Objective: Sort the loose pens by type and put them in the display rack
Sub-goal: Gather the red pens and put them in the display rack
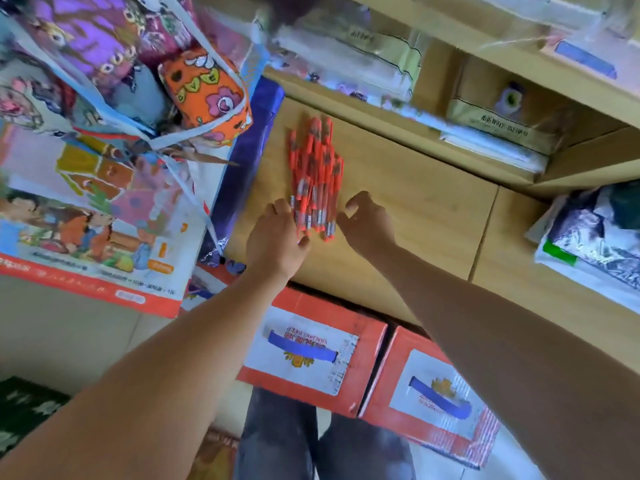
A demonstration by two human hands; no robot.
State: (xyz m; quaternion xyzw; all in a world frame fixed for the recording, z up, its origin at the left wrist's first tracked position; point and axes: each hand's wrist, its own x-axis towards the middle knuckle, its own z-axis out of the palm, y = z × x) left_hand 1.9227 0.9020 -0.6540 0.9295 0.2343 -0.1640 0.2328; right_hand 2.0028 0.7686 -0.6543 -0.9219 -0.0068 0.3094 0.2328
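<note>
On the wooden surface (398, 202), the left hand (277, 237) touches the orange pens (315, 181), grip unclear. The right hand (367, 220) is just beside them, fingers loosely curled, empty.

Open counter (415, 209) lies right of the pens (313, 181); bags (121, 81) crowd the left.

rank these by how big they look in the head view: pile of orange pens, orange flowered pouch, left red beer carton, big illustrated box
1. big illustrated box
2. left red beer carton
3. orange flowered pouch and pile of orange pens: too alike to rank
</note>
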